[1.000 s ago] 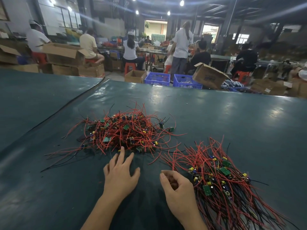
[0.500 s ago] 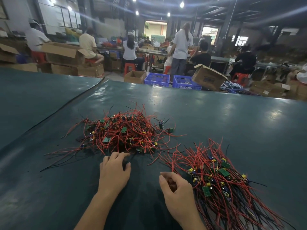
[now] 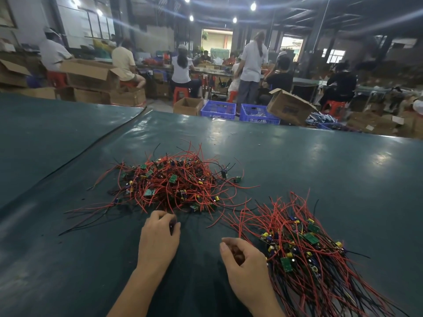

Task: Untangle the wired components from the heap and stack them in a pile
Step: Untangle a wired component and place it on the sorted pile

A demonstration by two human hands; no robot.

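Observation:
A tangled heap (image 3: 174, 184) of red and black wires with small green boards lies on the dark green table (image 3: 320, 165). To its right sits the sorted pile (image 3: 304, 245), its wires fanned toward the near right. My left hand (image 3: 158, 239) is at the heap's near edge, fingers curled round a small dark wired component (image 3: 173, 222). My right hand (image 3: 245, 264) rests on the table just left of the pile, fingers loosely curled and holding nothing.
A seam (image 3: 87, 145) runs diagonally between two table sections on the left. Beyond the far edge stand blue crates (image 3: 218, 109), cardboard boxes (image 3: 289, 106) and several seated and standing people.
My left hand went from flat with spread fingers to curled at the heap's near edge, closing on a component. My right hand stayed where it was.

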